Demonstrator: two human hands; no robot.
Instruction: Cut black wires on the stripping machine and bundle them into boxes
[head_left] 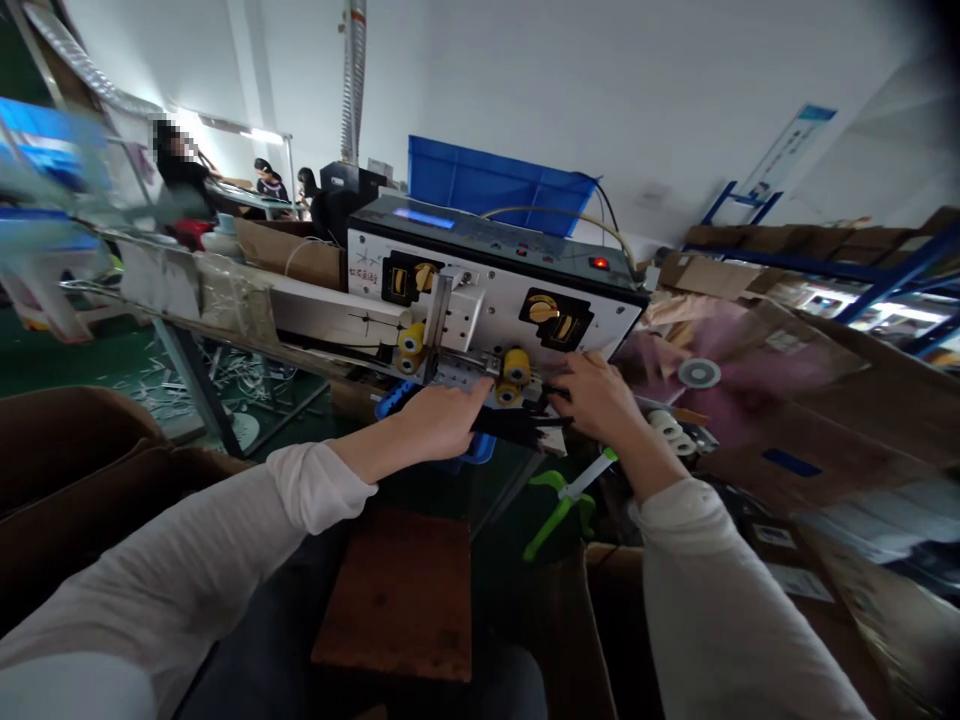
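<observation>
A white-fronted wire-cutting machine (491, 300) with a dark top stands tilted in view before me. Two pairs of yellow rollers (516, 367) flank its metal feed plate (457, 372). My left hand (442, 420) reaches to the plate, index finger stretched out beside the right-hand rollers; its other fingers are partly hidden. To the right of those rollers, my right hand (596, 400) has its fingers closed round a thin black cable (556, 392). Dark material (510, 425) hangs below the feed plate between my hands; its kind is unclear.
Behind the machine sits a blue bin (495, 185). A fan with blurred pink blades (699, 373) spins at the right, near white rollers (671, 430). Below are a green-legged stand (570, 495) and a brown stool (401, 600). Several people work at the far left; cardboard boxes stand around.
</observation>
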